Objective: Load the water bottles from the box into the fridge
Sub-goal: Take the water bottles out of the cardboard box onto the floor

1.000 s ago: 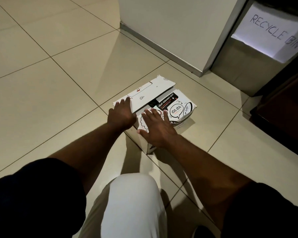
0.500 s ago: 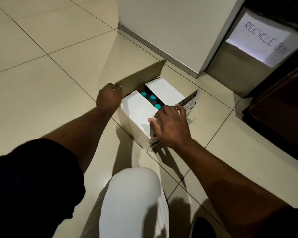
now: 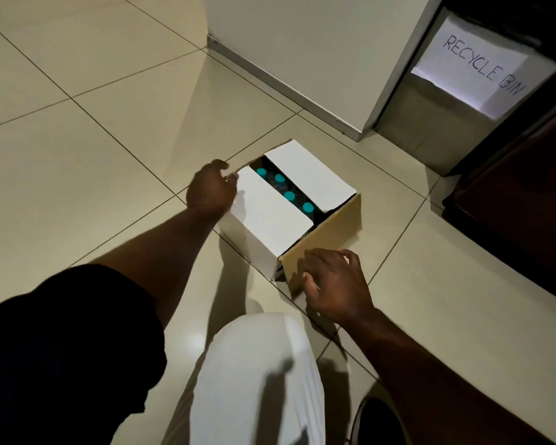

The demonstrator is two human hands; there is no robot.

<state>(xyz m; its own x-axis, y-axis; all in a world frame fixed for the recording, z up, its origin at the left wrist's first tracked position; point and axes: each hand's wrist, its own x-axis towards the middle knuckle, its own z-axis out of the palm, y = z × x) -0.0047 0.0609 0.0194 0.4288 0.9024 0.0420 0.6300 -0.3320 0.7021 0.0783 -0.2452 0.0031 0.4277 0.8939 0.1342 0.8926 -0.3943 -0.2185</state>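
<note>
A cardboard box [image 3: 260, 239] stands on the tiled floor in front of me. Its two white inner flaps [image 3: 308, 175] lie over the top. In the gap between them show several water bottles with teal caps [image 3: 289, 196]. The right outer flap [image 3: 331, 229] is folded outward and down, brown side up. My right hand [image 3: 334, 284] rests on its lower end with fingers spread. My left hand [image 3: 210, 191] sits at the box's far left edge, fingers loosely curled, thumb touching the near white flap. The left outer flap is hidden behind that hand.
A tall white appliance or cabinet [image 3: 302, 43] stands just behind the box. To its right is a steel bin [image 3: 430, 123] with a paper sign reading RECYCLE BIN [image 3: 475, 65]. Dark wooden furniture [image 3: 527, 187] fills the right edge. My knee in white trousers [image 3: 257, 364] is below the box.
Both outer flaps have swung fully open and down. My right hand followed its flap down toward me; my left hand stayed at the left edge. More teal caps show.
</note>
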